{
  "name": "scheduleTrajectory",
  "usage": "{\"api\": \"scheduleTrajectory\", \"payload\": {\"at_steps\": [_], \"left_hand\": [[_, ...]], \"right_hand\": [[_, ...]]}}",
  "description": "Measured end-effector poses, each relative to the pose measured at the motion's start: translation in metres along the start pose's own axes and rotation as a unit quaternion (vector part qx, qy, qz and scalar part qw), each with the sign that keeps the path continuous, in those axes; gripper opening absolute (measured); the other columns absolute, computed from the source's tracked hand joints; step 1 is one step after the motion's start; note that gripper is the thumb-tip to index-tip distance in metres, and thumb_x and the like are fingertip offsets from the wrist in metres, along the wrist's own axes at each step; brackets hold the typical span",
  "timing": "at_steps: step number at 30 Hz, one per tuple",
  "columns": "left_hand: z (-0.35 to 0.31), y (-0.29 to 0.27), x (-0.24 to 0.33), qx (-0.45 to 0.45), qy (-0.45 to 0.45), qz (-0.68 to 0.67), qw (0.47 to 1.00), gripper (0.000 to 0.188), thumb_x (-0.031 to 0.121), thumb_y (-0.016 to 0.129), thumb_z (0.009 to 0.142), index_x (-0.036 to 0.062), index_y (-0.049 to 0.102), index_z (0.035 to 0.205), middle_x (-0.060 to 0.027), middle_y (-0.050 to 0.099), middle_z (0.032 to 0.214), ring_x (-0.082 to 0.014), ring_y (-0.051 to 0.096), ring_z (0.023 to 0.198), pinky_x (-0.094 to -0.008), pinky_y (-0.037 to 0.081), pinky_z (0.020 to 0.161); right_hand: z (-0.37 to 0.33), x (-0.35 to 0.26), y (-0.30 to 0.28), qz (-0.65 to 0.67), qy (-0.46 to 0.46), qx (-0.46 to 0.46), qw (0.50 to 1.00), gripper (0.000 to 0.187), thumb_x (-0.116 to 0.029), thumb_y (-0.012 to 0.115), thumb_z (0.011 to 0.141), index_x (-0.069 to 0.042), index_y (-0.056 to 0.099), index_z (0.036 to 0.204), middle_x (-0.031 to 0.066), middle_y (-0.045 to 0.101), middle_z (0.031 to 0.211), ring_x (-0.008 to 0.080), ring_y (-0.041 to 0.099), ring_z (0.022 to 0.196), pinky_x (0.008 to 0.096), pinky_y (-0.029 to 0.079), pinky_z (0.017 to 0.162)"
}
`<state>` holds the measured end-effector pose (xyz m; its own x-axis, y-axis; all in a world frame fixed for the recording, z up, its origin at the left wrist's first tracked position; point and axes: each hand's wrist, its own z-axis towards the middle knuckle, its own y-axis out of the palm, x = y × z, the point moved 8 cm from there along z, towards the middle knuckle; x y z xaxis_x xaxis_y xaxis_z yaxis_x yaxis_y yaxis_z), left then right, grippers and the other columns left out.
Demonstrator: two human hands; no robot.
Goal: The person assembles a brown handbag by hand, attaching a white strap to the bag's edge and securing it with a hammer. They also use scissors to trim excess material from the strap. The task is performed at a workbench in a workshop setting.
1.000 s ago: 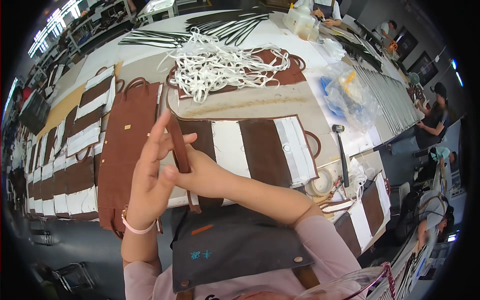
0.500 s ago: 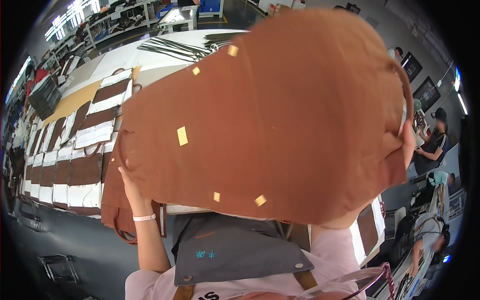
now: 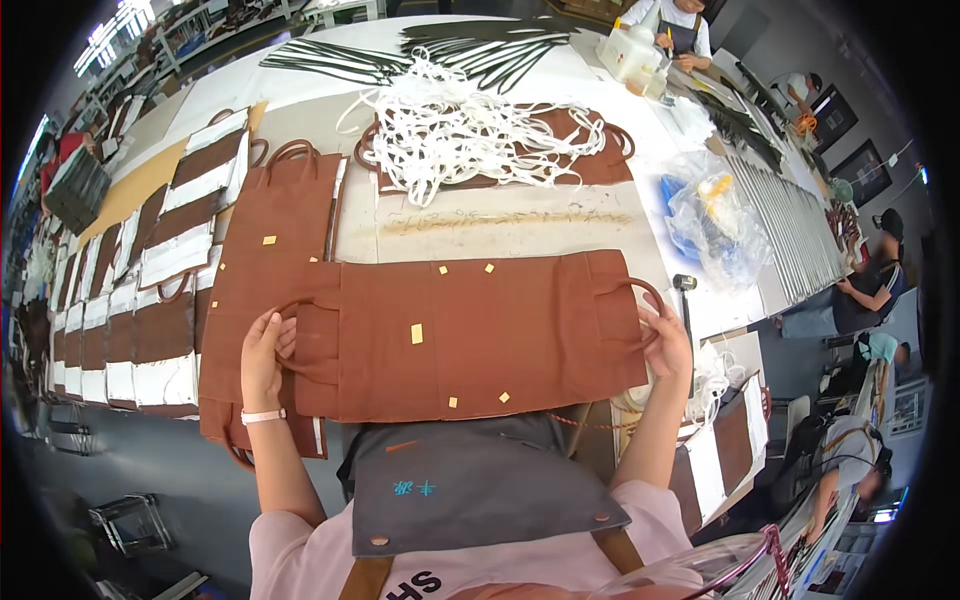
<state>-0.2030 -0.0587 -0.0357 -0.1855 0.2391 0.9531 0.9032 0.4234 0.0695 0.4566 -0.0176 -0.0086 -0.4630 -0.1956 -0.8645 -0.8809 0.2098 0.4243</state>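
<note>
A long brown bag panel [image 3: 500,335] lies flat across the table's near edge, with a looped handle at each end and several small yellow pieces stuck on it. My left hand [image 3: 265,360] is closed around the looped handle at its left end. At the other end, my right hand [image 3: 664,342] grips the right handle [image 3: 648,290] with fingers curled round it. Under the left end rests another brown bag panel [image 3: 275,215], set crosswise, its handles sticking out at top and bottom. It carries yellow pieces too.
A tangle of white cord [image 3: 470,125] covers another brown piece at the back. Dark straps [image 3: 480,50] lie behind it. To the right are a hammer [image 3: 684,290] and clear plastic bags [image 3: 720,215]. Brown-and-white pieces [image 3: 125,330] overlap at left. A person [image 3: 680,35] works across the table.
The brown panel has come down from a raised, tilted position to lie flat on the table. My right hand has lowered with it, and the white cord behind is now uncovered.
</note>
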Motion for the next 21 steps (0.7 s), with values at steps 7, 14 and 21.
{"api": "scheduleTrajectory", "payload": {"at_steps": [7,14,21], "left_hand": [[0.004,0.014,0.032,0.045,0.034,0.121,0.991,0.026,0.021,0.061,0.101,0.0029,0.068,0.117,0.0053,0.055,0.079,-0.0009,0.041,0.06,-0.0167,0.033,0.05],[0.015,0.013,0.038,0.051,0.093,-0.018,0.994,0.022,0.017,0.062,0.1,0.0025,0.065,0.117,0.0031,0.056,0.078,-0.0022,0.044,0.06,-0.0178,0.034,0.051],[0.003,0.043,0.047,0.027,0.127,0.069,0.989,0.023,0.015,0.062,0.1,0.0021,0.064,0.119,0.0022,0.059,0.08,-0.0031,0.047,0.063,-0.0172,0.038,0.057]], "right_hand": [[0.034,-0.01,-0.031,-0.28,-0.063,0.131,0.949,0.021,-0.021,0.066,0.097,-0.003,0.062,0.109,0.0006,0.059,0.071,0.0095,0.056,0.059,0.0237,0.045,0.058],[0.055,-0.034,-0.045,-0.043,-0.181,0.11,0.976,0.018,-0.018,0.063,0.1,-0.001,0.063,0.105,-0.0024,0.052,0.066,0.007,0.045,0.055,0.0227,0.038,0.052],[0.068,-0.05,-0.061,-0.052,-0.248,0.154,0.955,0.019,-0.02,0.061,0.102,-0.001,0.061,0.105,-0.0037,0.046,0.064,0.0071,0.043,0.055,0.0222,0.037,0.054]]}}
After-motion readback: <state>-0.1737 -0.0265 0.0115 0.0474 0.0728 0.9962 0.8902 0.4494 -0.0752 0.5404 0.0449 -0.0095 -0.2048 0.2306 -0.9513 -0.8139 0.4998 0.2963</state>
